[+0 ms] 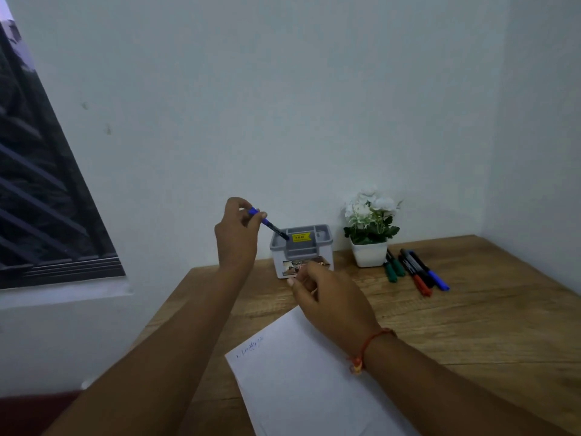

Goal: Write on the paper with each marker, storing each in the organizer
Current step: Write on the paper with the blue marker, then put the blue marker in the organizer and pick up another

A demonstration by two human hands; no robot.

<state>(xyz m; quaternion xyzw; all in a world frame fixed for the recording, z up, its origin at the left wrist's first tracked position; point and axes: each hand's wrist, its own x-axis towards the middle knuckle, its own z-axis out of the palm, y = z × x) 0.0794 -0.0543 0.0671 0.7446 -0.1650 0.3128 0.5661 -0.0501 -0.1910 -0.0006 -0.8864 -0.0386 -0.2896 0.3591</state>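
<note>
Nearest the camera, the white paper (314, 382) lies on the wooden desk (471, 325) with one short line of handwriting near its upper left corner, so one marker at least seems to have been used. Above it the right hand (327, 297), a red thread bracelet (371, 344) at the wrist, hovers loosely curled with nothing in its fingers, just in front of the organizer (301, 250); it could usefully press against the box's front wall to steady it. Beyond, the left hand (239, 228) pinches the blue-capped marker (267, 223) near its cap end, the dark barrel slanting down so its lower end sits at the rim of the organizer's left rear slot. To finish the storing cleanly, the marker should be tipped more upright over that slot before the fingers release, or it may catch the rim and tip out. Farther right, beside the white potted flowers (371, 228), the remaining markers (415, 272), green, red, black and blue, lie waiting in a loose row, well apart from the organizer.
</note>
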